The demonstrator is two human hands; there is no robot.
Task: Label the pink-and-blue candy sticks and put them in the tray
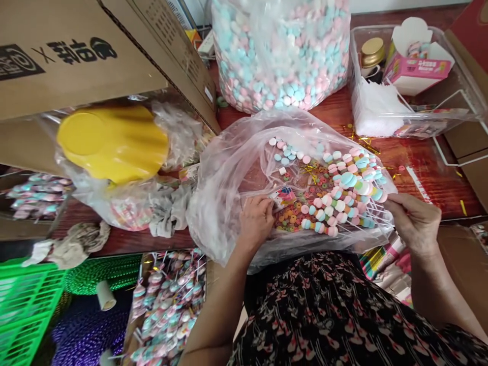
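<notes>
On an open clear plastic bag (pixel 224 168) lies a pile of candy skewers (pixel 339 203), pink, blue and white round candies threaded on white sticks. My right hand (pixel 417 223) pinches the stick end of one candy skewer (pixel 364 188) at the pile's right side. At the left of the pile, my left hand (pixel 256 218) has its fingers curled at the edge of a small printed wrapper (pixel 284 196). Small ring candies (pixel 292 216) in orange, green and red are spread beneath. Loose round candies (pixel 290 152) lie farther back on the plastic.
A large bag of pastel candies (pixel 282 66) stands at the back. To the right is a clear bin (pixel 412 127) holding a pink box and a gold-lidded jar. A yellow bowl (pixel 110 142) and cardboard boxes (pixel 76 56) occupy the left. Wrapped skewers (pixel 171 305) fill a box below.
</notes>
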